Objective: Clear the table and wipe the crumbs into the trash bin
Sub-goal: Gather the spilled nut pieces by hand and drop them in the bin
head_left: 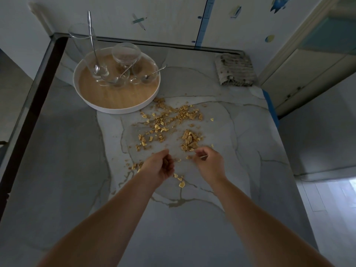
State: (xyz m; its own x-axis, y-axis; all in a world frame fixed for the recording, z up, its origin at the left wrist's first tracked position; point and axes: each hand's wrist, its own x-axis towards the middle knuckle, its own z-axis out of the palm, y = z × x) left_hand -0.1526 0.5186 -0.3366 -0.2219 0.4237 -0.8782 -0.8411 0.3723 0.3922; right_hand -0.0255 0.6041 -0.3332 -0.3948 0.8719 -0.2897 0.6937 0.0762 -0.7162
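The grey, gold-veined marble-pattern bench (240,170) carried a scatter of tan and yellow biscuit crumbs (169,120) across its middle, running from the near rim of the round white tray with a wooden floor (115,101) toward the near edge. The tray stood at the far left corner and held the clear glasses and bowls with metal spoons (119,70). A folded, mottled cloth (236,70) lay at the far right corner, untouched. No trash bin was in view.

The left hand (159,166) was cupped over the near crumbs, fingers curled inward, apparently gathering fragments; whether any were held could not be confirmed. The right hand (209,162) pinched a small pale fragment between thumb and forefinger.

Judgement: hand-picking suits only the larger pieces. Fine crumbs would be better drawn with the cloth into one pile at the near edge, above the bin.
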